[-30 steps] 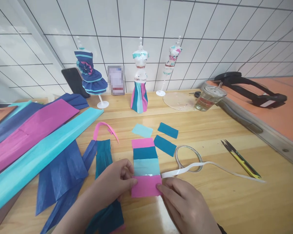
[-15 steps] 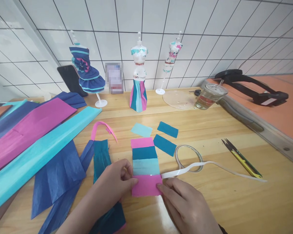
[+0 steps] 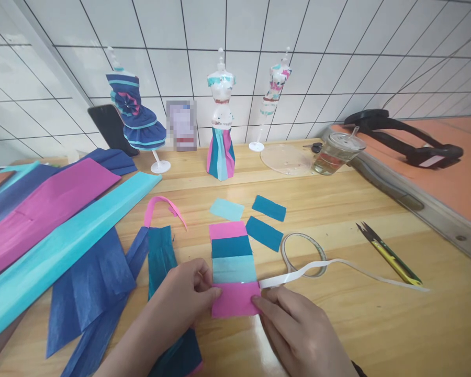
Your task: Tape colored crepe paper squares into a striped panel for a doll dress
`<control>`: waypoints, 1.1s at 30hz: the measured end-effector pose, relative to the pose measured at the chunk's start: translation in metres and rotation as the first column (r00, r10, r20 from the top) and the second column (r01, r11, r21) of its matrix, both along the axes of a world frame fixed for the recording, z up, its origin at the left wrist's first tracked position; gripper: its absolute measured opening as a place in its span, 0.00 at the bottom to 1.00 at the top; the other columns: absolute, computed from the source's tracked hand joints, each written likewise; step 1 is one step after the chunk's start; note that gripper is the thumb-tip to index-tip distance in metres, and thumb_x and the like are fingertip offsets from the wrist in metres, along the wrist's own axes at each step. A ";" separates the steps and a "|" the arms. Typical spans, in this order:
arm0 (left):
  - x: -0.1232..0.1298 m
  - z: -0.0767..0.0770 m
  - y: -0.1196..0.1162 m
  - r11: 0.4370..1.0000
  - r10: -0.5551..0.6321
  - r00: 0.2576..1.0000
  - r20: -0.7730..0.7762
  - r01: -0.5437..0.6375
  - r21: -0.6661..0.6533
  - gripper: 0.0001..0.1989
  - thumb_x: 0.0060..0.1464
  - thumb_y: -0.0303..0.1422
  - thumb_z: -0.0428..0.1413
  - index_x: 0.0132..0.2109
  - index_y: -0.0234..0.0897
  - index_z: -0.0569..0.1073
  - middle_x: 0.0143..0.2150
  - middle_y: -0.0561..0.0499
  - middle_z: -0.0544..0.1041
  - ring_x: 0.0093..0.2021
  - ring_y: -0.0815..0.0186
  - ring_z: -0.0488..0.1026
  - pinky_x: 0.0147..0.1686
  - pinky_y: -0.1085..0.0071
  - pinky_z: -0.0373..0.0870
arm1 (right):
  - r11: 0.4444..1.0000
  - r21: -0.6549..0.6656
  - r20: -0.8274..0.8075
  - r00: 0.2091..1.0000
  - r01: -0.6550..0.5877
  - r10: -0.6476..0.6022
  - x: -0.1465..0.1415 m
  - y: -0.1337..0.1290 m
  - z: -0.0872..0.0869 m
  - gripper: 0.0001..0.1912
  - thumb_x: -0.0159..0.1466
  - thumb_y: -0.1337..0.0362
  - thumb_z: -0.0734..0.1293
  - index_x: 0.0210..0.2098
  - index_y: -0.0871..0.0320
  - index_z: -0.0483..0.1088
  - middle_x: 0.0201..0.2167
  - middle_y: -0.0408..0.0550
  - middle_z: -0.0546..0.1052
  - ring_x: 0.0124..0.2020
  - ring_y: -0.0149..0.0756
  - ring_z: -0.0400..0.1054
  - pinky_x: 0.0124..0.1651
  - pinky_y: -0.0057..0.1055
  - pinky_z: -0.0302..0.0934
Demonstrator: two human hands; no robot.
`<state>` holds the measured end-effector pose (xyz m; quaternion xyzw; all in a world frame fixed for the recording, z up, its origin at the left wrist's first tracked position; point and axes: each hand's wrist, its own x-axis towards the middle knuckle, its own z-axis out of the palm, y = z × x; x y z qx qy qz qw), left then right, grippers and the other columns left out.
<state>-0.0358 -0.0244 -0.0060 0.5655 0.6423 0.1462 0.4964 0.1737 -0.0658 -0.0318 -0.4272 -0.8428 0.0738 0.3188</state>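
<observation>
A striped strip of paper or fabric (image 3: 233, 269) in pink, teal and light blue lies flat on the wooden table. My left hand (image 3: 194, 293) pinches the left edge of its lowest pink panel between thumb and finger. At the panel's right edge, my right hand (image 3: 294, 324) grips the corner with its fingertips. White tape (image 3: 286, 278) runs right from the strip, over a tape roll (image 3: 304, 254). Beyond the strip lie two teal pieces (image 3: 264, 233) and a light blue piece (image 3: 226, 209).
Yellow snips (image 3: 390, 255) lie at right. Coloured sheets (image 3: 63, 230) cover the left. Three small dress forms (image 3: 221, 99) stand at the back, with a phone (image 3: 110, 128), a lidded cup (image 3: 337, 154) and a clear disc (image 3: 286, 159). A black strap (image 3: 404, 136) rests at right.
The whole view has shifted slightly. Both hands keep the same hold on the pink panel.
</observation>
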 end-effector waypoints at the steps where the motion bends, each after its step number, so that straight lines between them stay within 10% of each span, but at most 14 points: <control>1: 0.001 0.001 0.000 1.000 0.001 1.000 -0.003 -0.001 0.003 0.06 0.45 0.31 0.54 0.25 0.37 0.64 0.16 0.61 0.65 0.15 0.75 0.59 0.16 0.78 0.53 | 1.000 -0.001 0.001 1.000 -0.002 0.002 0.000 0.000 0.000 0.13 0.62 0.75 0.59 0.43 0.63 0.71 0.29 0.53 0.73 0.30 0.35 0.68 0.29 0.29 0.64; 33: 0.009 0.008 0.002 1.000 0.023 0.994 -0.106 -0.021 0.023 0.06 0.43 0.31 0.53 0.24 0.39 0.62 0.16 0.61 0.64 0.16 0.73 0.60 0.18 0.77 0.53 | 1.000 -0.020 0.019 1.000 0.017 -0.016 -0.002 0.000 0.002 0.13 0.62 0.75 0.57 0.41 0.61 0.71 0.28 0.50 0.73 0.29 0.34 0.69 0.30 0.28 0.64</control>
